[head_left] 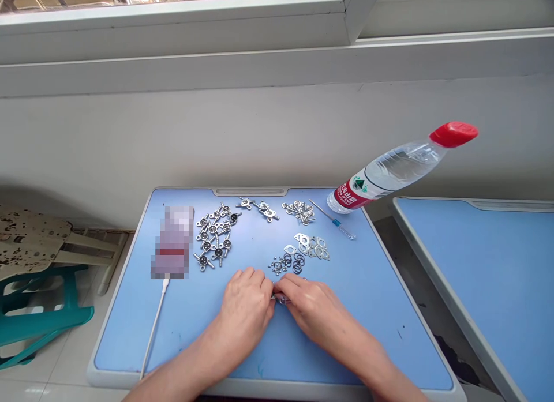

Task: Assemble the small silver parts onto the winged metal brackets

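You are bringing both hands together near the middle of the blue bench. Your left hand is curling its fingers inward and pinching a small metal part. Your right hand is meeting it from the other side, and its fingertips are closing on the same part. The part is sitting between the two sets of fingertips, just above the bench top. It is mostly hidden, so you cannot tell its shape.

At 12 o'clock from your hands, just beyond them, a heap of dark rings is lying with tiny bits beside it. At 1 o'clock, a little farther back, a pile of flat plates is resting. A cluster of silver fittings is lying behind that, toward the far edge. At 11 o'clock, a spread of cross-shaped pieces with dark centres is covering the bench. Two more pieces are lying behind it, near the far edge.

At 10 o'clock, a blurred phone is lying flat, and its white cable is running toward the near edge. At 1 o'clock, near the far right corner, a thin screwdriver is lying at a slant. Just beyond it, a clear bottle with a red cap is leaning over the corner.
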The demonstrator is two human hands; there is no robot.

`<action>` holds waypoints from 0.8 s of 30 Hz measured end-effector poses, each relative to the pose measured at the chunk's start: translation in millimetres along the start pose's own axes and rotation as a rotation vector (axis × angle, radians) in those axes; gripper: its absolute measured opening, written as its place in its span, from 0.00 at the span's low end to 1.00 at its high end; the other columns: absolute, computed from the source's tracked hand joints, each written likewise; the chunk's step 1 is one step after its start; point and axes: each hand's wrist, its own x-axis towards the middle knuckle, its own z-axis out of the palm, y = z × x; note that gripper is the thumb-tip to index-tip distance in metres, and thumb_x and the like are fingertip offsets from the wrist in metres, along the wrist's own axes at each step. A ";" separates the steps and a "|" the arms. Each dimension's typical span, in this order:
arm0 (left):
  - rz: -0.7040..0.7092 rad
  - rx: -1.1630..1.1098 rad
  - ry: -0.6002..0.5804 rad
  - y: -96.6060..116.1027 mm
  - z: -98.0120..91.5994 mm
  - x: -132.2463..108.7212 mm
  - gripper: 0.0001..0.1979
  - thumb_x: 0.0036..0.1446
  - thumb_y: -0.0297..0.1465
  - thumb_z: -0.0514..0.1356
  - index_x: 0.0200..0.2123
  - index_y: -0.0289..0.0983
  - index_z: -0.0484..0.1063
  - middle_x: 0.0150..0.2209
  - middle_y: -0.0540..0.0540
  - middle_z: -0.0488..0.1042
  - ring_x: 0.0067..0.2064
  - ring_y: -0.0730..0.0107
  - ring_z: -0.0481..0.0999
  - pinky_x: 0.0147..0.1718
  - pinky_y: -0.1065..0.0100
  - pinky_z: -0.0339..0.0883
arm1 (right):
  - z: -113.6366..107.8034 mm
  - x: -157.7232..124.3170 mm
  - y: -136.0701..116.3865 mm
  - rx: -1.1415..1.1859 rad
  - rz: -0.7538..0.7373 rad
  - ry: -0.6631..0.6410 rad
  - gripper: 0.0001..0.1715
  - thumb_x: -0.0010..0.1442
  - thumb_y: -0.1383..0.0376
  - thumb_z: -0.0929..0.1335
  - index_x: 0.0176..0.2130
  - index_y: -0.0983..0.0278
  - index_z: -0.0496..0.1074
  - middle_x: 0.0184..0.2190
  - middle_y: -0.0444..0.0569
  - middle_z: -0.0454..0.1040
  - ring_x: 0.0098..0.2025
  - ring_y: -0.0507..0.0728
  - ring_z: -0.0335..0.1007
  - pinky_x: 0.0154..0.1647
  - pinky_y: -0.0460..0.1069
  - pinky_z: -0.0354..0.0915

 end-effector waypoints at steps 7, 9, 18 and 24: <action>-0.003 0.001 -0.018 -0.2 -2.0 0.9 0.06 0.56 0.24 0.62 0.29 0.38 0.68 0.30 0.49 0.72 0.34 0.62 0.72 0.33 0.63 0.64 | -26.9 -1.3 1.6 0.405 0.128 0.143 0.11 0.69 0.67 0.58 0.36 0.61 0.67 0.32 0.46 0.71 0.31 0.54 0.67 0.32 0.48 0.62; -0.001 0.003 -0.014 -0.5 -1.0 1.1 0.06 0.55 0.24 0.62 0.29 0.38 0.68 0.30 0.49 0.72 0.34 0.62 0.72 0.33 0.63 0.64 | -35.1 -2.3 0.2 0.487 0.153 0.196 0.15 0.70 0.63 0.57 0.34 0.61 0.66 0.31 0.46 0.71 0.31 0.54 0.66 0.32 0.48 0.63; -0.005 0.008 -0.002 -1.8 1.5 1.6 0.06 0.54 0.25 0.64 0.29 0.38 0.69 0.30 0.50 0.73 0.34 0.61 0.73 0.33 0.61 0.66 | -39.3 -1.7 -5.9 0.562 0.042 0.269 0.18 0.72 0.60 0.54 0.32 0.61 0.61 0.28 0.44 0.65 0.28 0.53 0.61 0.30 0.48 0.60; 0.011 0.002 0.011 -2.3 2.7 0.4 0.05 0.57 0.26 0.62 0.29 0.38 0.69 0.30 0.49 0.72 0.33 0.61 0.73 0.32 0.61 0.66 | -32.0 -1.0 -6.1 0.578 -0.089 0.228 0.13 0.70 0.64 0.57 0.32 0.61 0.58 0.30 0.44 0.64 0.29 0.53 0.58 0.30 0.47 0.59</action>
